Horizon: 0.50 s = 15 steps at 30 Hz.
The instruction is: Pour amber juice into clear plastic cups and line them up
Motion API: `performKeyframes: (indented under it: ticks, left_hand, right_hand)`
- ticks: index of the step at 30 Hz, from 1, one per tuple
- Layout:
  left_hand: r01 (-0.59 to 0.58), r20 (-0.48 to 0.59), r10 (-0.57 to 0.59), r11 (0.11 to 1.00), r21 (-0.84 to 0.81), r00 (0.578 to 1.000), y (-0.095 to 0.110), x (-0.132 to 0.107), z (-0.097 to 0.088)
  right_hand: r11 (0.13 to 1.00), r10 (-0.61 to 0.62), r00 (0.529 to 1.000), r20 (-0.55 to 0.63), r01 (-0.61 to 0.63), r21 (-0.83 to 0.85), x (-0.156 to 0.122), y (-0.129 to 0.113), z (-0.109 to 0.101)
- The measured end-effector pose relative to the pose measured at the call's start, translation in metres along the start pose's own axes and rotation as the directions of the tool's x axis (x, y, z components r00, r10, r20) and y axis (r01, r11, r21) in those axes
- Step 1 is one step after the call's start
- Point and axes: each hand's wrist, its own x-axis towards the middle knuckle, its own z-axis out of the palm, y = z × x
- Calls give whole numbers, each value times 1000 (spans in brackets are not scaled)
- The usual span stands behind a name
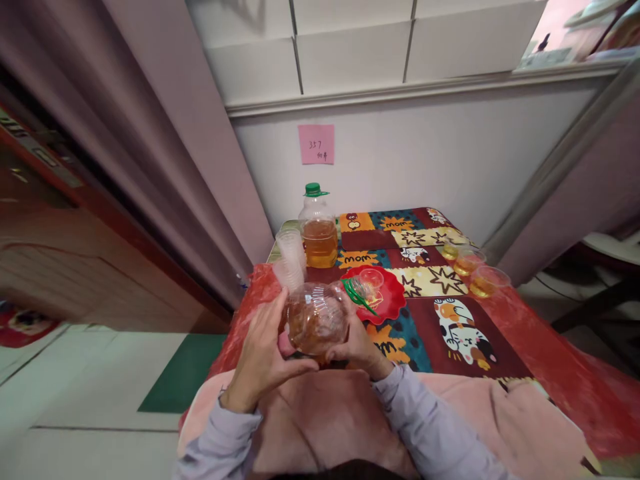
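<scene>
A clear plastic bottle (pixel 317 319) with amber liquid lies tilted between my two hands, its base towards me. Its green-ringed neck (pixel 359 297) points away to the right, over a red scalloped plate (pixel 399 303). My left hand (pixel 265 347) is pressed along the bottle's left side, and my right hand (pixel 363 345) wraps its right side. On the plate stands a small clear plastic cup (pixel 371 277), partly hidden by the bottle's neck. Just beyond my left fingers rises a stack of clear cups (pixel 290 257).
A second bottle of amber liquid (pixel 320 241) with a green cap stands upright at the back. Several cups holding amber liquid (pixel 483 285) line the right side. A patterned mat (pixel 440 347) covers the table over a red cloth (pixel 555 373). The wall bears a pink note (pixel 317 144).
</scene>
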Motion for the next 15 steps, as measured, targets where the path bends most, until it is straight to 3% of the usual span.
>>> performKeyframes:
  ticks: [2,3,4,5,6,7,9,10,11,15]
  left_hand:
    - [84,-108,-99,987,-135,989,-4,-8,-1]
    - [157,-188,-203,959,-236,961,-8,-13,-1]
    - [224,-265,-329,906,-359,906,-12,-18,1]
    - [274,-324,-473,820,-503,820,-17,-23,4]
    - [293,-358,-615,708,-643,702,-22,-29,8]
    - [297,-329,-739,576,-762,588,-27,-34,13]
    - [300,-148,-881,305,-904,449,-36,-42,24]
    - [298,-70,-903,212,-931,423,-38,-44,30]
    - [297,-23,-903,164,-941,429,-40,-46,36]
    - [299,32,-849,150,-943,528,-36,-46,49]
  right_hand:
    - [1000,-9,999,-35,9,-4,1,3,-3]
    - [1000,-4,999,-39,4,6,2,4,-4]
    - [1000,2,999,-39,-1,26,3,5,-5]
    - [999,8,999,-39,-6,51,3,6,-5]
    - [997,15,999,-39,-12,75,4,6,-5]
    - [995,23,999,-40,-19,95,5,6,-6]
    - [991,41,998,-40,-36,126,6,6,-6]
    - [990,47,998,-38,-41,137,6,5,-6]
    - [989,46,998,-37,-40,144,6,4,-5]
    - [994,25,998,-49,-20,108,6,-2,-5]
